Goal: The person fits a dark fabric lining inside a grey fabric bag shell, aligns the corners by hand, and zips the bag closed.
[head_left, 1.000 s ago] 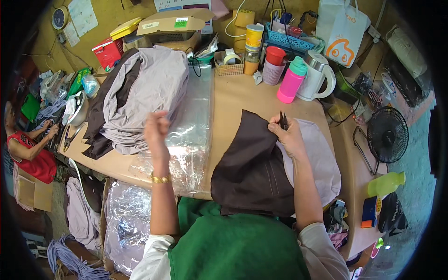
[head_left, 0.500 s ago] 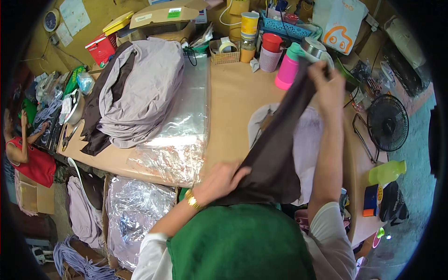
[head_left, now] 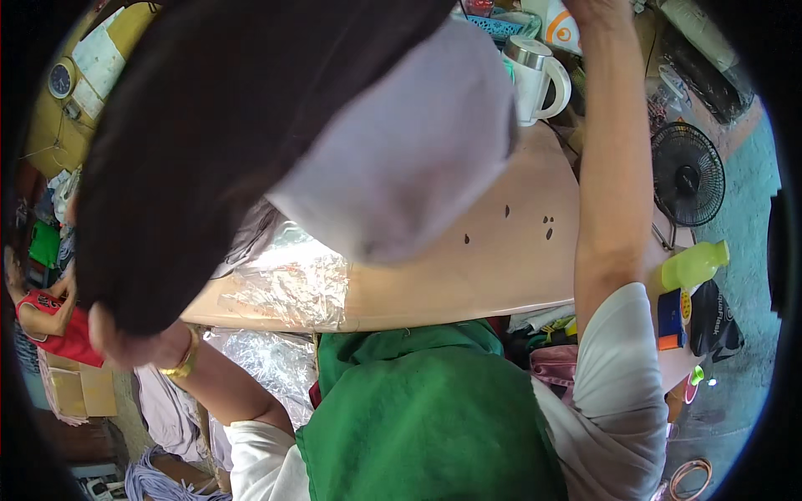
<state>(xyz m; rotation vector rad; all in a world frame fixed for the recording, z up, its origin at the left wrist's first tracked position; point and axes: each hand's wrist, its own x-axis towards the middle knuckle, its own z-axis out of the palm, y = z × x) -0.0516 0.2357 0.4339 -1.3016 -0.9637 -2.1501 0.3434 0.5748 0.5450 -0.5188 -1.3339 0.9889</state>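
The left hand (head_left: 125,338) is gripping the lower end of a dark cloth (head_left: 184,150), and a pale cloth (head_left: 418,142) is hanging against it above the table (head_left: 468,284). The right hand (head_left: 597,12) is showing at the top edge, partly cut off. Dark bits (head_left: 549,235) are lying on the table, nearer than a white kettle (head_left: 527,83).

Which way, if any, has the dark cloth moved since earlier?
Yes, leftward: the dark cloth was right of the clear plastic sheet but now reaches past its left side.
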